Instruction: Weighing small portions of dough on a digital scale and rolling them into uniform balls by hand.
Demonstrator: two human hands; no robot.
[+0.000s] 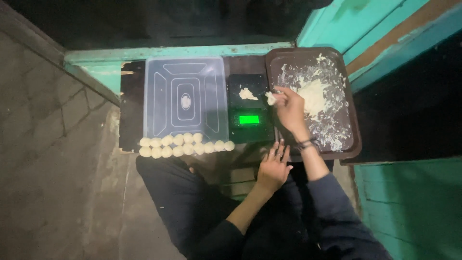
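The right hand [290, 107] pinches a small dough lump [271, 98] just right of the scale [249, 108], while the left hand [273, 166] rests open and empty nearer the body

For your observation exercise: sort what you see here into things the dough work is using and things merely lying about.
In use: right hand pinching a dough piece; digital scale; brown dough tray; dough balls.
Lying about: clear plastic lid; left hand, resting idle.
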